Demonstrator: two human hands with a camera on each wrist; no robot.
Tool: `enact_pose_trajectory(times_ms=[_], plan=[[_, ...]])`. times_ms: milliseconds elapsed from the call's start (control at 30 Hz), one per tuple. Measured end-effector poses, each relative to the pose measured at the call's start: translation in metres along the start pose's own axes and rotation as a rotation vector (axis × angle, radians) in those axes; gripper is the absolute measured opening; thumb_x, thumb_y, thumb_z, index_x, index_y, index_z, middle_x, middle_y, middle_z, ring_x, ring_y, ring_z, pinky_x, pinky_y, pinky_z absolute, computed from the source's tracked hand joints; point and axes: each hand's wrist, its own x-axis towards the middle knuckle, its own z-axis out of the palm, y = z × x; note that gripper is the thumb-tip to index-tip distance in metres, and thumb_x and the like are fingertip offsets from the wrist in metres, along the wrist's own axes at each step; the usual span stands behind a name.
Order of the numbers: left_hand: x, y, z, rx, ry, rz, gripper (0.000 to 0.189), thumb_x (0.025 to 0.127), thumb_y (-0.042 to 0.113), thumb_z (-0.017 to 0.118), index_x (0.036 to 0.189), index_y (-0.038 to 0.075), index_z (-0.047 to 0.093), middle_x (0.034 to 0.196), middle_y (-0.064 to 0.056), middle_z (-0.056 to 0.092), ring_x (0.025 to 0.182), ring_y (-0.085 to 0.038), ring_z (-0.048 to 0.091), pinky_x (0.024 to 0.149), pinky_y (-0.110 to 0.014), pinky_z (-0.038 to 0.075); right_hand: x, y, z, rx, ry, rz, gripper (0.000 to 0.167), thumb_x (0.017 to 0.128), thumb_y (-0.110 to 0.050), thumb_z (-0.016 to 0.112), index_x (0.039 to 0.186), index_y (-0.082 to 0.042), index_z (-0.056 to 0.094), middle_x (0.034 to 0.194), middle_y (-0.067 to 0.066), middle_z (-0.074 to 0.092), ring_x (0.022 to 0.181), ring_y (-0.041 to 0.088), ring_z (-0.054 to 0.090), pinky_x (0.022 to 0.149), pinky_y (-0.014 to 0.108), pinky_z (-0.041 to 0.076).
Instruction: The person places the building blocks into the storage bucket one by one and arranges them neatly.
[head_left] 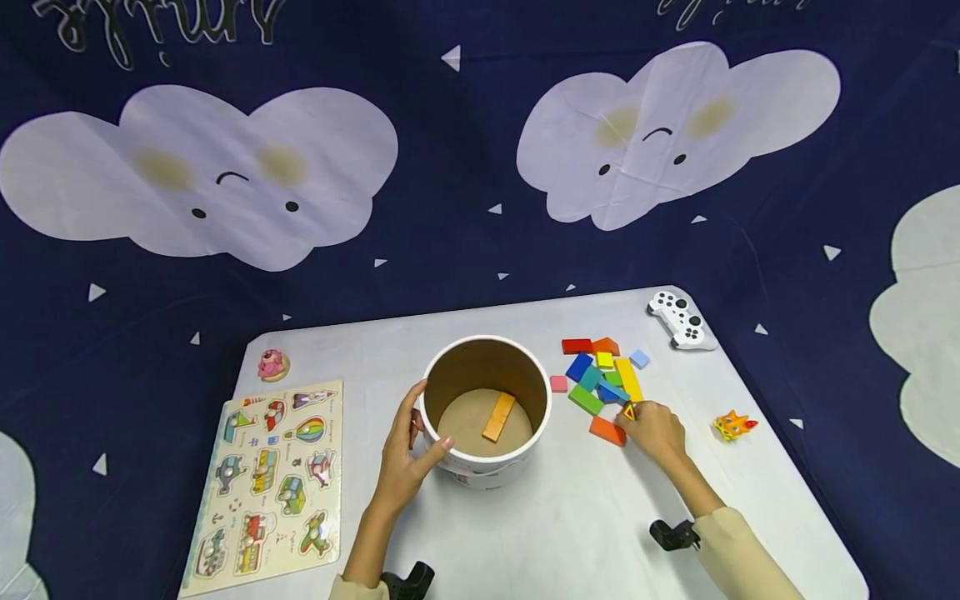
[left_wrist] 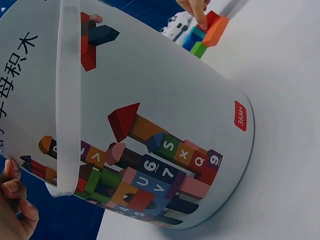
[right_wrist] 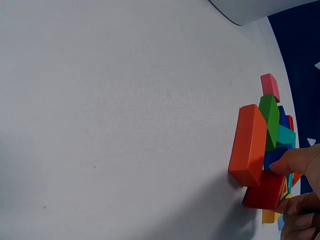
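Note:
A white bucket [head_left: 486, 467] with printed toy blocks on its side stands upright on the table. One orange plank-shaped block [head_left: 498, 417] lies on its floor. My left hand [head_left: 408, 458] holds the bucket by its left rim, thumb at the near edge. To the right, my right hand [head_left: 658, 429] pinches a red triangular block [right_wrist: 265, 190] with a yellow triangle on its end. That block is at the near edge of a loose pile, beside an orange-red block [head_left: 607, 431]. Around it lie a green block [head_left: 585, 400], a yellow block [head_left: 628, 379] and several others.
A wooden picture puzzle board [head_left: 262, 483] lies at the left, with a pink figurine [head_left: 273, 365] behind it. At the back right is a white game controller [head_left: 680, 319]. A spiky orange toy [head_left: 733, 425] sits near the right edge of the table [head_left: 570, 533].

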Motion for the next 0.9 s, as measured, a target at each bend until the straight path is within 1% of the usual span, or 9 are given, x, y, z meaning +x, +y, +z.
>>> enact_pose_trajectory(times_ms=[133,267,400,533,600,733,833,900], plan=[[0.0,0.0,0.0,0.0,0.003,0.005,0.082,0.076,0.021,0.075,0.151,0.022,0.041,0.089,-0.005,0.042,0.076,-0.022,0.037,0.066,-0.028,0.03,-0.001,-0.001,-0.003,-0.009,0.021,-0.013,0.038,0.081,-0.029,0.069,0.058,-0.013,0.043,0.06,0.001,0.038,0.056,0.021,0.04,0.05,0.033,0.026],[0.0,0.0,0.0,-0.001,0.006,0.01,0.082,0.076,0.021,0.075,0.151,0.023,0.041,0.089,-0.005,0.042,0.075,-0.021,0.037,0.065,-0.028,0.03,-0.003,-0.003,-0.01,-0.021,0.028,-0.025,0.034,0.08,-0.029,0.07,0.06,-0.012,0.047,0.063,0.005,0.046,0.059,0.024,0.045,0.051,0.034,0.029],[0.0,0.0,0.0,-0.002,0.005,0.008,0.081,0.076,0.021,0.075,0.15,0.023,0.041,0.09,-0.002,0.041,0.075,-0.02,0.037,0.065,-0.028,0.03,-0.005,-0.006,-0.018,-0.031,0.026,-0.035,0.031,0.079,-0.029,0.07,0.062,-0.011,0.053,0.066,0.008,0.052,0.061,0.026,0.049,0.051,0.035,0.031],[0.0,-0.001,0.0,0.008,0.009,0.002,0.082,0.075,0.019,0.076,0.15,0.021,0.042,0.09,-0.002,0.041,0.075,-0.02,0.037,0.065,-0.028,0.03,-0.005,-0.012,-0.025,-0.036,0.002,-0.047,0.029,0.08,-0.03,0.072,0.075,-0.003,0.063,0.07,0.009,0.056,0.063,0.025,0.05,0.052,0.033,0.032],[0.0,0.001,0.001,0.01,0.014,-0.002,0.083,0.074,0.017,0.076,0.15,0.018,0.042,0.09,-0.006,0.042,0.075,-0.023,0.037,0.065,-0.029,0.03,-0.006,-0.018,-0.028,-0.036,-0.006,-0.056,0.03,0.08,-0.03,0.072,0.078,-0.002,0.065,0.07,0.009,0.056,0.063,0.024,0.049,0.053,0.033,0.032],[0.002,0.026,-0.003,0.006,0.008,0.003,0.08,0.074,0.012,0.074,0.147,0.004,0.043,0.089,-0.019,0.043,0.076,-0.032,0.037,0.066,-0.026,0.029,-0.005,-0.034,-0.037,-0.041,-0.009,-0.099,0.03,0.079,-0.03,0.074,0.083,0.0,0.068,0.069,0.007,0.054,0.063,0.023,0.048,0.052,0.033,0.032],[0.002,0.043,-0.006,-0.004,-0.001,0.003,0.077,0.075,0.011,0.072,0.145,-0.002,0.043,0.089,-0.024,0.042,0.077,-0.036,0.037,0.067,-0.025,0.029,-0.002,-0.048,-0.045,-0.046,-0.017,-0.144,0.029,0.08,-0.027,0.075,0.085,0.0,0.068,0.065,0.004,0.048,0.06,0.02,0.044,0.051,0.031,0.031],[0.002,0.044,-0.006,-0.01,-0.002,0.002,0.077,0.075,0.011,0.072,0.145,-0.002,0.043,0.089,-0.026,0.042,0.076,-0.033,0.037,0.066,-0.027,0.03,0.0,-0.058,-0.05,-0.041,-0.026,-0.165,0.026,0.08,-0.026,0.075,0.078,-0.002,0.066,0.061,0.001,0.041,0.058,0.018,0.041,0.051,0.03,0.028]])
